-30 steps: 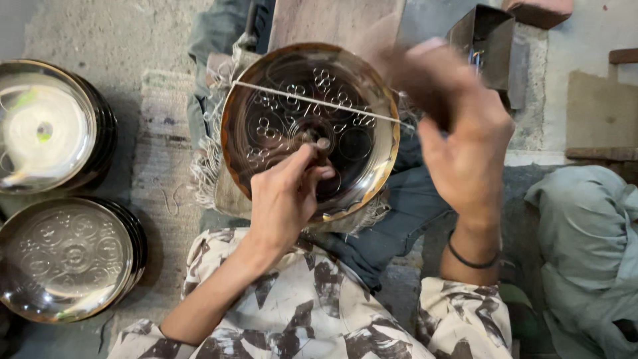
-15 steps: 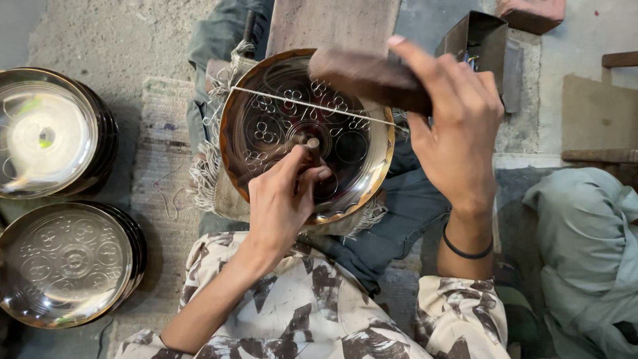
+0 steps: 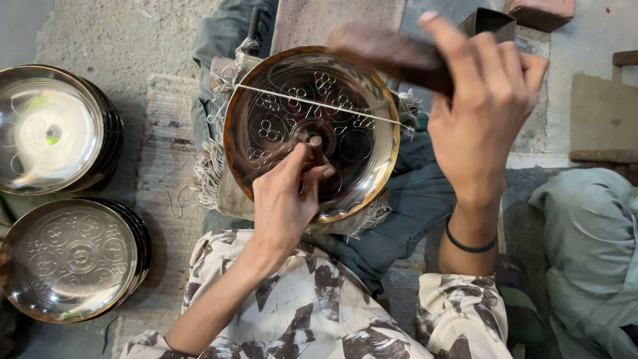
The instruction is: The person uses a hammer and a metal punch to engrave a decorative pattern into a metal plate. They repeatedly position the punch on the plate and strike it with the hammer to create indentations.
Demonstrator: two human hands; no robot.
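**Punch upright on plate, hammer raised**

Engraved brass plate [image 3: 312, 133] rests on lap, centre. Left hand [image 3: 286, 199] pinches small punch [image 3: 316, 147] upright on plate middle. Right hand [image 3: 485, 113] grips wooden hammer [image 3: 392, 56] above far-right rim, long axis left-right. Stacked plates [image 3: 66, 256] left.

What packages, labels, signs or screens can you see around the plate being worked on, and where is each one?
No labels, signs or screens show.
Open dark box: top edge, behind the right hand; square, dark metal-looking, the nearest thing to a package; contents hidden.
Reddish-brown block: top right corner; plain, unmarked.
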